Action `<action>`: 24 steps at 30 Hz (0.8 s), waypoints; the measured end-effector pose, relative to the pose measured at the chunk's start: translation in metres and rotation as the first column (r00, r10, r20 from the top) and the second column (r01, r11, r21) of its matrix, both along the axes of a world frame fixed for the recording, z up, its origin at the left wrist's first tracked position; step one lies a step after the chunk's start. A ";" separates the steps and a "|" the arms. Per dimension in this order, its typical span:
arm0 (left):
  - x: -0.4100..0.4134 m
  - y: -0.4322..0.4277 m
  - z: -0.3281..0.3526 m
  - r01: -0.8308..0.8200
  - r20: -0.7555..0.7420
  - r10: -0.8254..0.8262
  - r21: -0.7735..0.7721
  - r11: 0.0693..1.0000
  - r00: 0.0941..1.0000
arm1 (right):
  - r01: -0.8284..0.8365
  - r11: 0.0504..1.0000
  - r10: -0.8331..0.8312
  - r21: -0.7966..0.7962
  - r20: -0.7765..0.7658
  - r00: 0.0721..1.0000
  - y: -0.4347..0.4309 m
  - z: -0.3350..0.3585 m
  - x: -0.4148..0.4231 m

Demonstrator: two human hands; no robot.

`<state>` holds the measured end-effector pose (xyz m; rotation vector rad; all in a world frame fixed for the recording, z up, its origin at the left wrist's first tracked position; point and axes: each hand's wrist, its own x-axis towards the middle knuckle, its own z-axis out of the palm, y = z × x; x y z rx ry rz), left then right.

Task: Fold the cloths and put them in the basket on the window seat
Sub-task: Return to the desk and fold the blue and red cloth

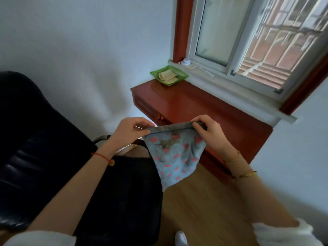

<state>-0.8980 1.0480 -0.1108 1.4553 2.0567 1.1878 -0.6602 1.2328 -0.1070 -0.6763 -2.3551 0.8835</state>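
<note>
walls pale | wood floor [204, 210] | blk chair [44, 148] | window [248, 36], prob daylight

Cloth [173, 153] hanging between both hands, before the window seat [198, 107].
Basket [169, 75] sitting on seat's far left end, under the window [248, 41]; chair [53, 148] standing left.

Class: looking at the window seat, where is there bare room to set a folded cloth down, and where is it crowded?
The window seat is bare wood from the green basket to its near end, between the window ledge and the front edge. The far corner is crowded: the basket holds folded cloths. Both hands, left and right, hold the spotted cloth.
</note>
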 end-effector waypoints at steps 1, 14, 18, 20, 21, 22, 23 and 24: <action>0.002 0.012 0.011 0.009 -0.029 -0.008 0.027 1.000 1.000 | 0.010 0.999 -0.010 0.030 0.003 1.000 0.009 0.010 0.008; 0.031 0.163 0.136 0.130 -0.289 -0.020 0.368 0.921 0.957 | 0.290 0.915 -0.228 0.281 -0.232 0.946 0.117 0.124 0.063; 0.026 0.217 0.147 0.177 -0.302 -0.065 0.363 0.915 0.951 | 0.271 0.932 -0.222 0.241 -0.213 0.952 0.165 0.132 0.076; 0.022 0.249 0.146 0.195 -0.265 -0.102 0.354 0.915 0.959 | 0.248 0.945 -0.209 0.214 -0.189 0.960 0.195 0.131 0.080; 0.021 0.266 0.144 0.204 -0.252 -0.119 0.347 0.915 0.960 | 0.242 0.950 -0.206 0.197 -0.186 0.961 0.211 0.128 0.081; 0.020 0.285 0.141 0.213 -0.247 -0.131 0.343 0.915 0.960 | 0.242 0.953 -0.208 0.185 -0.186 0.960 0.229 0.126 0.081; 0.020 0.305 0.138 0.217 -0.243 -0.137 0.341 0.915 0.960 | 0.247 0.953 -0.214 0.176 -0.185 0.959 0.248 0.123 0.080; 0.019 0.327 0.135 0.215 -0.235 -0.138 0.340 0.915 0.962 | 0.256 0.952 -0.225 0.170 -0.182 0.957 0.269 0.120 0.078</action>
